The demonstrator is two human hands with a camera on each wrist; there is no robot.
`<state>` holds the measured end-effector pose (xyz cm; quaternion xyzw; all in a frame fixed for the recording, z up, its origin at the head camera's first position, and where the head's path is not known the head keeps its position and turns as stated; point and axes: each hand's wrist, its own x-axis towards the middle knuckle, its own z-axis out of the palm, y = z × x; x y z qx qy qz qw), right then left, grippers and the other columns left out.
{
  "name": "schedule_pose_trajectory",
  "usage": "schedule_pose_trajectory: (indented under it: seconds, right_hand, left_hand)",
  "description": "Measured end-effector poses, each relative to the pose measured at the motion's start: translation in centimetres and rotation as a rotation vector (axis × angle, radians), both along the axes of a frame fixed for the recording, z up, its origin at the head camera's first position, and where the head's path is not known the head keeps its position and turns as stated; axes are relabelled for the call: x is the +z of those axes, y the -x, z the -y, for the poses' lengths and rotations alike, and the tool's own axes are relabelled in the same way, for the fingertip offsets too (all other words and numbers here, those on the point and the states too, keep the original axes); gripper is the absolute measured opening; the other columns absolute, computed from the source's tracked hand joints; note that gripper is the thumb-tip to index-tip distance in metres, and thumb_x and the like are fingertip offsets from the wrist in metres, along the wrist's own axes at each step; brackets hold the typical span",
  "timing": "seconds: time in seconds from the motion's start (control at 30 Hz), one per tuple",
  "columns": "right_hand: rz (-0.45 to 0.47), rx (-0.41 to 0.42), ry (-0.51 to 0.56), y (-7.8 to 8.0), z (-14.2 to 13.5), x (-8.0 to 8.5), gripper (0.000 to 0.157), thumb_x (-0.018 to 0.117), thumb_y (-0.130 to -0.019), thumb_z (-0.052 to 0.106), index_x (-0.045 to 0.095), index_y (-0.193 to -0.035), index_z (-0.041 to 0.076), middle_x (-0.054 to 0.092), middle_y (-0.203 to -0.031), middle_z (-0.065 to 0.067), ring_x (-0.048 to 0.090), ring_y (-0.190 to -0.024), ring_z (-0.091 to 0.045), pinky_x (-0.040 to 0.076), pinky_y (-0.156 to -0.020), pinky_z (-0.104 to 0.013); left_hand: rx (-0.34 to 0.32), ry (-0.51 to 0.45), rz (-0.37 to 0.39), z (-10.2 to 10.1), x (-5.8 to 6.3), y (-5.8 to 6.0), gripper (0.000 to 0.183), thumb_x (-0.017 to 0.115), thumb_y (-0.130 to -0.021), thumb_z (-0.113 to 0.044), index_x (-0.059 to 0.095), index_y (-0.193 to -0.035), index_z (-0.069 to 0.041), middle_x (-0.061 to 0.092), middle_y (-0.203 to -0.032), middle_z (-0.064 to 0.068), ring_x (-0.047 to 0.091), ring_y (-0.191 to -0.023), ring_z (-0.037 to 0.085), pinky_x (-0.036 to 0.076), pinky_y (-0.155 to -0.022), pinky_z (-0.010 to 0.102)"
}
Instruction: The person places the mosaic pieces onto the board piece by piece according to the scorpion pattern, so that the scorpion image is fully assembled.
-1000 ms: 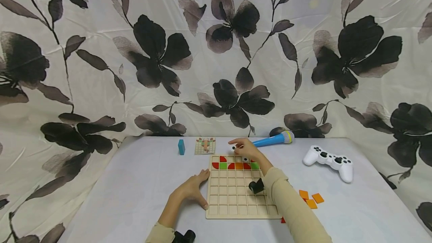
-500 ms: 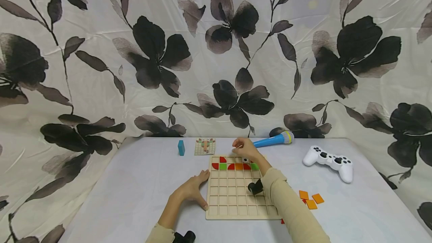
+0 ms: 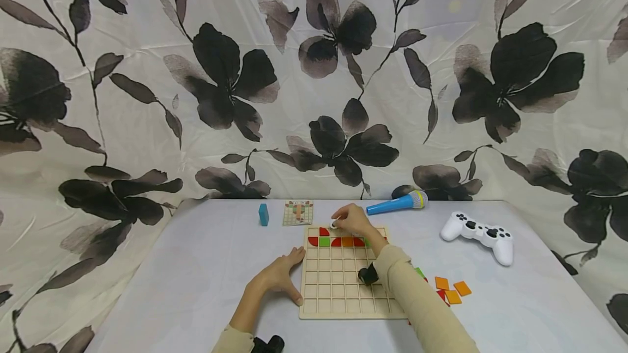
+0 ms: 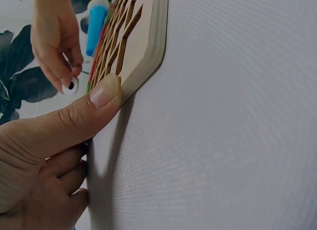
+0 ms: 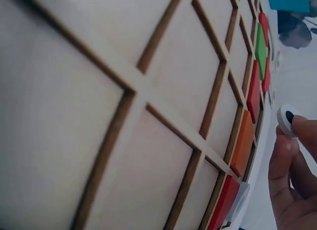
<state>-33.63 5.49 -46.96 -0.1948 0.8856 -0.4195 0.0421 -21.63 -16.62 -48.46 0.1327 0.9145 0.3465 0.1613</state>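
My right hand [image 3: 354, 219] is over the far edge of a wooden grid board [image 3: 338, 290]. Between thumb and fingertip it pinches a small white round eye piece [image 5: 284, 122] with a black dot, held just beyond the row of coloured tiles in the right wrist view. Red, green and orange tiles [image 3: 347, 241] fill parts of the board's two far rows; some sit hidden behind the right hand. Along the board's left side, my left hand [image 3: 278, 275] is spread, its thumb [image 4: 106, 91] pressing at the near corner and its fingers reaching up the edge.
Behind the board lie a patterned card [image 3: 297, 212], a blue block [image 3: 264, 214] and a blue toy microphone [image 3: 396, 204]. A white game controller [image 3: 478, 236] is at the right. Loose orange tiles [image 3: 453, 297], with red and green ones, lie beside the right forearm.
My right hand has lowered slightly and shifted left towards the board's far row with the eye piece. Its forearm moved left, uncovering a green tile and red tiles. The left hand stays put.
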Motion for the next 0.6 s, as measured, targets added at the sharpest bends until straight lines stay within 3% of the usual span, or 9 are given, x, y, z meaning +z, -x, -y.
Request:
schedule_pose_trajectory:
  seconds: [0.3,0.6]
  right_hand:
    - [-0.004,0.008,-0.198,-0.2,0.9,0.2,0.011,0.072,-0.080,0.005,0.075,-0.089,0.001,0.072,-0.091,-0.011,0.064,-0.093,-0.029,0.054,-0.082,-0.038]
    - [0.055,0.034,-0.267,-0.4,1.2,1.0,0.012,0.070,-0.082,0.004,0.075,-0.093,0.001,0.071,-0.094,-0.010,0.065,-0.085,-0.023,0.055,-0.071,-0.029]
  left_hand:
    - [0.002,-0.008,-0.002,0.1,0.0,0.0,0.115,0.093,-0.048,-0.018,0.033,-0.144,0.002,0.024,-0.151,0.024,0.018,-0.137,0.049,0.018,-0.110,0.061]
    - [-0.008,-0.008,-0.003,0.0,0.2,0.0,0.114,0.093,-0.049,-0.018,0.032,-0.144,0.003,0.024,-0.151,0.024,0.018,-0.138,0.047,0.018,-0.110,0.060]
